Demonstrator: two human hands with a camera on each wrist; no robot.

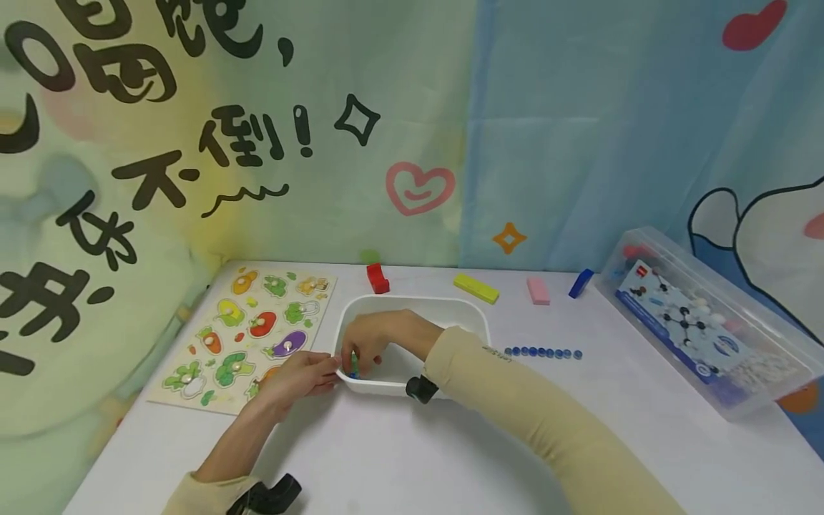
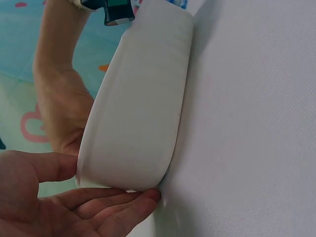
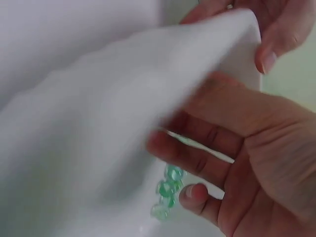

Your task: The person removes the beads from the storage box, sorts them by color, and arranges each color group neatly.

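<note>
Our hands at the white tub

Our left hand (image 1: 297, 378) holds the near corner of the white tub (image 1: 412, 309) on the surface (image 1: 450, 458), fingers straight. Our right hand (image 1: 368, 336) reaches inside, fingers curled over green glass beads (image 3: 168, 192), touching them.

Vegetable puzzle board (image 1: 247, 336), coloured blocks (image 1: 476, 288), clear lidded box (image 1: 711, 322).
</note>
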